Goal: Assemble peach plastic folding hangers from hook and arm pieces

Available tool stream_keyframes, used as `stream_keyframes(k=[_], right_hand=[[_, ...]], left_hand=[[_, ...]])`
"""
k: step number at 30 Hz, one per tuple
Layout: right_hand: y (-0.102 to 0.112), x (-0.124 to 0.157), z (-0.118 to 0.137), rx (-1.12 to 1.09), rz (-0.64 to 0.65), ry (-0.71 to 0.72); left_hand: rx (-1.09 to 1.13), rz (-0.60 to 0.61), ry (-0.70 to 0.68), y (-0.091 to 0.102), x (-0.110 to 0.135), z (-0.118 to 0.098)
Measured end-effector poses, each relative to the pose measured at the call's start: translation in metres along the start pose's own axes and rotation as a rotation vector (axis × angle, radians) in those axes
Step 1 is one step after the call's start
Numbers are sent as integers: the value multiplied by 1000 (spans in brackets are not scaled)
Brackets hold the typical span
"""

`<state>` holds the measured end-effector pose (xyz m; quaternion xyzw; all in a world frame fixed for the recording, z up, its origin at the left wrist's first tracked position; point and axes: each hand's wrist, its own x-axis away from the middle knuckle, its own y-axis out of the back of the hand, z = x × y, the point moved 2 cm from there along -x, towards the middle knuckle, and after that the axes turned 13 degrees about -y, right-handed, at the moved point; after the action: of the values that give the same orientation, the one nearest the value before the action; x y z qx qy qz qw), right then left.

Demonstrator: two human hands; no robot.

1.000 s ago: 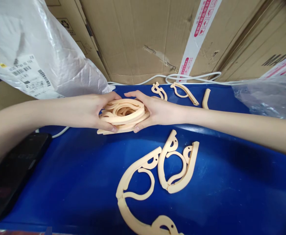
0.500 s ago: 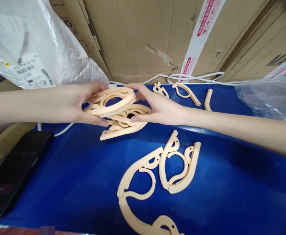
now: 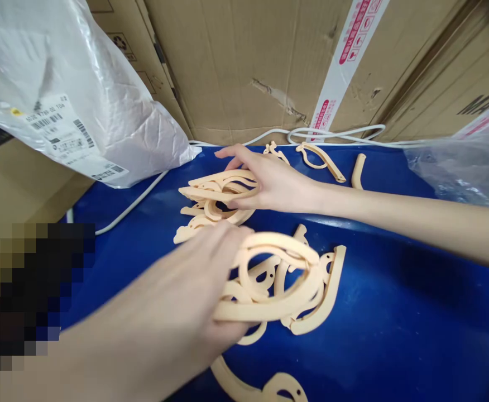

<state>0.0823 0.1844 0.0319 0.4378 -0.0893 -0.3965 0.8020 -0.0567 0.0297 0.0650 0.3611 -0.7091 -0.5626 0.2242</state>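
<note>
While our left hand point(image 3: 202, 279) reaches across the lower centre of the frame, its grip is clamped round the left end of one folded hanger point(image 3: 265, 311). Our right hand point(image 3: 273, 181) lies at the right end of a stack of folded hangers point(image 3: 215, 194) near the middle; its thumb touches the stack, but we cannot tell whether that grip is closed on it. The stack's layers overlap too much for us to count. Partly behind the held piece we see two more: a bent hanger point(image 3: 322, 314) right of centre and an opened hanger point(image 3: 240, 386) running to the bottom edge. Three pieces point(image 3: 330, 163) lie at upper right of centre, one partly hidden by our right forearm. All rest on one blue surface point(image 3: 395, 312), with one white plastic bag point(image 3: 139, 117) at upper left.
</note>
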Motion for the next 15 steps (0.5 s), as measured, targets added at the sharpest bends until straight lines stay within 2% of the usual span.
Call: stream_keyframes(k=[1, 3, 5, 8, 12, 14, 15], right_hand=[[1, -1, -2, -7, -18, -11], [4, -2, -5, -39, -55, -33], [10, 1, -7, -89, -92, -41], [26, 17, -10, -115, -153, -52], [51, 56, -17, 33, -236, -100], [59, 76, -21, 127, -254, -141], [61, 85, -24, 168, -251, -162]], left_hand=[[-44, 15, -94, -12, 0, -7], [-118, 22, -162, -29, 1, -12], [-132, 29, -198, -33, 0, -9], [-154, 5, -202, -17, -2, 7], [-252, -70, -126, 11, -5, 51], [-290, -18, -127, 15, -8, 75], [-290, 65, -106, 14, -10, 86]])
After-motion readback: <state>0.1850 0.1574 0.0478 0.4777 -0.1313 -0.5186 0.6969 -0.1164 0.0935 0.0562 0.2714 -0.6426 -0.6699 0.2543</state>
